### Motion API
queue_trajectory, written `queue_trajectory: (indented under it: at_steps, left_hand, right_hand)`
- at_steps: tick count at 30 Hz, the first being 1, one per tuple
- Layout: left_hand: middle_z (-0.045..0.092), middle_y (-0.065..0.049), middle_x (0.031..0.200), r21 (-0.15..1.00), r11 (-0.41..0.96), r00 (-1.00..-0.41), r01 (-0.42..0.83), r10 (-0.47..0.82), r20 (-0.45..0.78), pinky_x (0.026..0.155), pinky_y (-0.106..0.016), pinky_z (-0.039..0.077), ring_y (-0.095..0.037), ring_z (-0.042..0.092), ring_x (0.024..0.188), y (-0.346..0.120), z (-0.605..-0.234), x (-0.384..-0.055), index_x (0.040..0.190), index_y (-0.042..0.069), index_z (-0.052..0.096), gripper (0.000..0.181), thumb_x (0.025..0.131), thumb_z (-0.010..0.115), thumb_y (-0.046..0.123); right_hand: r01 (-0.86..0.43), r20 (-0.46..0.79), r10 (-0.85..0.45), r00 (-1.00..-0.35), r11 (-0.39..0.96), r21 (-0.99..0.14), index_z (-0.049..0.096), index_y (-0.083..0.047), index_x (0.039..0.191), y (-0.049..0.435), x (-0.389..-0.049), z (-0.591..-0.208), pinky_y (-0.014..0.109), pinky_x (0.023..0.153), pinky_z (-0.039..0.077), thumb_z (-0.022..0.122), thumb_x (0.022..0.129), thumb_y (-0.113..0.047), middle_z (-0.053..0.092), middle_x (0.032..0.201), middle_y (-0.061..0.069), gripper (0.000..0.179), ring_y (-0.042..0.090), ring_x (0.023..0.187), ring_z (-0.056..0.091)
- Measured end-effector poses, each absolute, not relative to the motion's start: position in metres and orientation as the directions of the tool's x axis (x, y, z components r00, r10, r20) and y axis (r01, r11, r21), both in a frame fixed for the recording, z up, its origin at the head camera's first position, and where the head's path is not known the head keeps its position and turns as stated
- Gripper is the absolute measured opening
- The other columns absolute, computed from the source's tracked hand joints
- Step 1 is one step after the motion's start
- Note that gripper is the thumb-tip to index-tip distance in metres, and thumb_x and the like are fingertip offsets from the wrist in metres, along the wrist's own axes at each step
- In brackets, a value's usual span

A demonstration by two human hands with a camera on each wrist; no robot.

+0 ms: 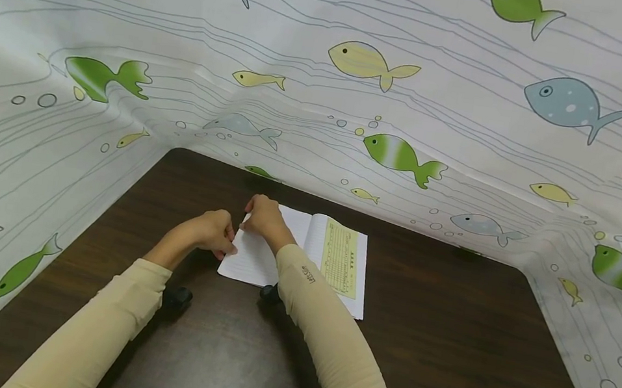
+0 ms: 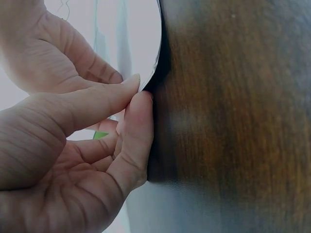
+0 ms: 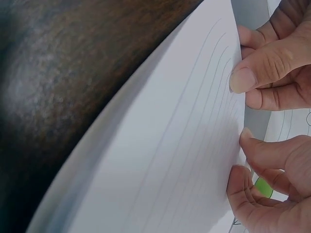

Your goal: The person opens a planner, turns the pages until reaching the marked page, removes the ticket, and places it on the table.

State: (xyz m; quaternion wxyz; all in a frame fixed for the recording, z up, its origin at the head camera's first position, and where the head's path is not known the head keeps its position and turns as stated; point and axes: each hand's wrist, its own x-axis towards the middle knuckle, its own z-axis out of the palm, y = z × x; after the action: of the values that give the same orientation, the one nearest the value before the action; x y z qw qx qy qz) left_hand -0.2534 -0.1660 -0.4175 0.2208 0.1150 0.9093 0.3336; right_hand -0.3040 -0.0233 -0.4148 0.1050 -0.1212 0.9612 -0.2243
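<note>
An open notebook (image 1: 258, 258) with ruled white pages lies on the dark wooden table. A yellow-green printed sheet (image 1: 342, 260) covers much of its right side. My left hand (image 1: 210, 232) pinches the outer edge of the left-hand pages; in the left wrist view its thumb (image 2: 109, 99) lies on the paper with a finger under the edge. Farther up that edge, my right hand (image 1: 266, 218) pinches the paper between thumb and fingertips. Seen from the right wrist, the ruled page (image 3: 160, 141) bows up from the table, both hands close together on its edge.
White sheeting (image 1: 310, 17) printed with fish walls in the back and sides of the table (image 1: 446, 330). Dark rounded pieces of the wrist gear (image 1: 177, 297) show below the forearms. Pale sleeves (image 1: 328, 334) cover both arms.
</note>
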Motion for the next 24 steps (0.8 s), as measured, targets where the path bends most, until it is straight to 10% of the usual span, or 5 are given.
queue_trajectory:
  at_steps: [24]
  left_hand:
    - [0.069, -0.021, 0.099, 0.657, 0.754, -0.89, 0.017, 0.311, -0.333, 0.08, -0.038, 0.066, -0.02, 0.079, 0.073, -0.163, -0.418, -0.253, 0.101, -0.008, 0.061, 0.023, 0.094, 0.079, 0.003]
  right_hand:
    - [-0.118, -0.176, -0.189, -0.966, 0.929, -0.351, 0.072, -0.008, 0.114, 0.011, -0.314, -0.412, 0.037, 0.098, 0.059, 0.092, 0.087, -0.026, 0.075, 0.121, 0.007, 0.039, 0.023, 0.106, 0.068]
